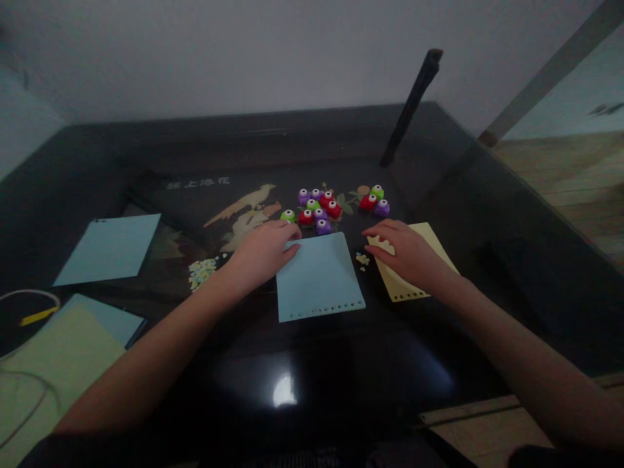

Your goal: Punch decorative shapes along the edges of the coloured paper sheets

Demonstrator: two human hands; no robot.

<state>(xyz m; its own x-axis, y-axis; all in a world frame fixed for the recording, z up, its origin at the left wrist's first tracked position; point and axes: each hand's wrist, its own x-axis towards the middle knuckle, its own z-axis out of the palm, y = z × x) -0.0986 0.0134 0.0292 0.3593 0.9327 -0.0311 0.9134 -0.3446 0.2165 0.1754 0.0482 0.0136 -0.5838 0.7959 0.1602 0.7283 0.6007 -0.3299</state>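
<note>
A light blue sheet of paper [319, 276] lies in front of me, with a row of small punched holes along its near edge. My left hand [266, 253] rests at its far left corner, thumb apart from the curled fingers, close to a green craft punch [287, 216]. Over a yellow sheet [412, 296], also punched along its near edge, is my right hand [402, 253], fingers apart and nothing seen between them. Between that hand and the blue sheet sits a small pile of paper bits [362, 260]. Part of the yellow sheet is hidden under the hand.
Several red, purple and green punches [319, 213] cluster beyond the blue sheet; a smaller group [374, 203] stands to their right. A bigger heap of paper bits [199, 272], another blue sheet [112, 250] and yellow-green paper [58, 364] lie left. A dark post [412, 107] rises at back right.
</note>
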